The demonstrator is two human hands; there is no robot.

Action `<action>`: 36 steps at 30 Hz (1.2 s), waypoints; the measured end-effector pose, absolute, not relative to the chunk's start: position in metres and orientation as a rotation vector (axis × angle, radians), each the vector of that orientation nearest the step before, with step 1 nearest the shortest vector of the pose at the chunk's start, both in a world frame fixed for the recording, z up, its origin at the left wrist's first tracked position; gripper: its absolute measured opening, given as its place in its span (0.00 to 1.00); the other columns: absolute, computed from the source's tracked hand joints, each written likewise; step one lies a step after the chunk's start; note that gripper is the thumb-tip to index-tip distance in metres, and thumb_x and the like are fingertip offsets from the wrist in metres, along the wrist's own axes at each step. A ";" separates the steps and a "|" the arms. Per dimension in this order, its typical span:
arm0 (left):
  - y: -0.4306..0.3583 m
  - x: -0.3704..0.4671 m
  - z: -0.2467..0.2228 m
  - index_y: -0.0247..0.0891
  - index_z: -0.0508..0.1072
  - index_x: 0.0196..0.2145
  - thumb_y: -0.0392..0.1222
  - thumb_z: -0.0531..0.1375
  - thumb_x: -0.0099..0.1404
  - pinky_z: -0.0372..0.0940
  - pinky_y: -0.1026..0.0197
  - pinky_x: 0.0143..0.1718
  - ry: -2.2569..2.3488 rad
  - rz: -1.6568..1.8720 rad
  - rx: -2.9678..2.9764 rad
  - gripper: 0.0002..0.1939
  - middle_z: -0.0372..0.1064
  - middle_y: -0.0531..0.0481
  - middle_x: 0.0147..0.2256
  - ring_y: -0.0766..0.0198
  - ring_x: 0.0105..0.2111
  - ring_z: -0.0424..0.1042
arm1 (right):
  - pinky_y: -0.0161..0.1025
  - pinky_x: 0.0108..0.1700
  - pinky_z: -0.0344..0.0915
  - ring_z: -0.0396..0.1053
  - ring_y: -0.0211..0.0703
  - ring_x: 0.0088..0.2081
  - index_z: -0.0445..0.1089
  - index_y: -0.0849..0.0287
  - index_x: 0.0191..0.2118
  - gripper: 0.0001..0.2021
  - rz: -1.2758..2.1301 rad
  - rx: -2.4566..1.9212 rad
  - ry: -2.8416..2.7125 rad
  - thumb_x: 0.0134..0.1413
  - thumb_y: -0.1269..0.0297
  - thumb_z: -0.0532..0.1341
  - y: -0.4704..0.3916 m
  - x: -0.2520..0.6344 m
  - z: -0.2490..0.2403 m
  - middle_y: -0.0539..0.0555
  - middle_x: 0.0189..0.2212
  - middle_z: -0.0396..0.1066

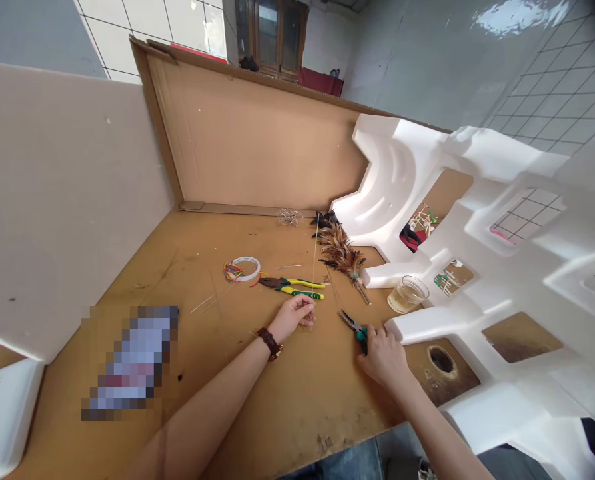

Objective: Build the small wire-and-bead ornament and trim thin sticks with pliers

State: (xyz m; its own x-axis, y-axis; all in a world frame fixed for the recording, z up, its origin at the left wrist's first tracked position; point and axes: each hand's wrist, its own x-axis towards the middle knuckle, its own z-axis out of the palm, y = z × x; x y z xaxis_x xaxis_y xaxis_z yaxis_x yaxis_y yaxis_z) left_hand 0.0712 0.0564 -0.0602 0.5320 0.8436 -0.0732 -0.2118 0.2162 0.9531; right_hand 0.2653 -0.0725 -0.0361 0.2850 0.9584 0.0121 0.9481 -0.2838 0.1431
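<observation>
Fingers (372, 333) of the right hand (387, 359) hold one of two pliers (361, 335).

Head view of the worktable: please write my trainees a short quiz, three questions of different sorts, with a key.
1. Which hand holds the teal-handled pliers?
2. True or false: the yellow-and-green pliers lie on the table, just beyond the left hand.
3. Fill in the missing word: in the picture, a clear ___ stands to the right of the feather duster.

Key:
1. The right hand.
2. True.
3. Glass.
</observation>
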 end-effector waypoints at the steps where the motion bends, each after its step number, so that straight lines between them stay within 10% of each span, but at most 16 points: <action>1: 0.056 0.070 -0.059 0.35 0.65 0.31 0.48 0.61 0.50 0.66 0.68 0.23 0.672 0.800 1.120 0.15 0.64 0.55 0.25 0.70 0.24 0.69 | 0.43 0.35 0.57 0.65 0.55 0.38 0.65 0.66 0.40 0.16 0.140 2.429 1.800 0.41 0.66 0.57 -0.069 0.267 -0.036 0.64 0.35 0.67; 6: 0.057 0.065 -0.053 0.35 0.65 0.30 0.48 0.62 0.49 0.66 0.66 0.23 0.551 0.682 1.130 0.15 0.64 0.54 0.23 0.69 0.23 0.69 | 0.40 0.36 0.58 0.66 0.49 0.37 0.66 0.63 0.32 0.08 -0.184 2.636 1.873 0.43 0.68 0.54 -0.056 0.288 -0.018 0.59 0.30 0.68; 12: 0.062 0.052 -0.023 0.34 0.68 0.30 0.46 0.63 0.49 0.65 0.68 0.21 0.511 0.662 1.188 0.14 0.65 0.54 0.22 0.69 0.22 0.68 | 0.40 0.36 0.64 0.68 0.45 0.36 0.63 0.60 0.42 0.18 -2.246 2.300 2.095 0.42 0.63 0.55 -0.048 0.278 0.020 0.58 0.40 0.68; 15: 0.061 0.037 0.008 0.33 0.69 0.30 0.44 0.62 0.51 0.64 0.68 0.21 0.526 0.706 1.270 0.12 0.66 0.52 0.22 0.69 0.22 0.68 | 0.42 0.37 0.64 0.68 0.45 0.35 0.64 0.61 0.42 0.18 -2.627 1.946 2.039 0.42 0.63 0.58 -0.036 0.262 0.039 0.59 0.39 0.68; 26: 0.049 0.003 0.081 0.34 0.69 0.29 0.42 0.60 0.53 0.65 0.67 0.22 0.671 0.900 1.399 0.09 0.66 0.53 0.19 0.69 0.20 0.68 | 0.37 0.35 0.62 0.66 0.43 0.34 0.68 0.59 0.35 0.10 -1.968 1.627 2.683 0.46 0.64 0.57 0.019 0.240 0.099 0.53 0.30 0.69; 36: 0.049 0.017 0.073 0.33 0.68 0.29 0.42 0.59 0.53 0.64 0.68 0.21 0.688 0.739 1.344 0.09 0.65 0.54 0.21 0.70 0.20 0.68 | 0.38 0.36 0.62 0.66 0.43 0.36 0.66 0.62 0.38 0.10 -2.178 1.411 2.529 0.47 0.66 0.57 0.030 0.239 0.088 0.54 0.34 0.69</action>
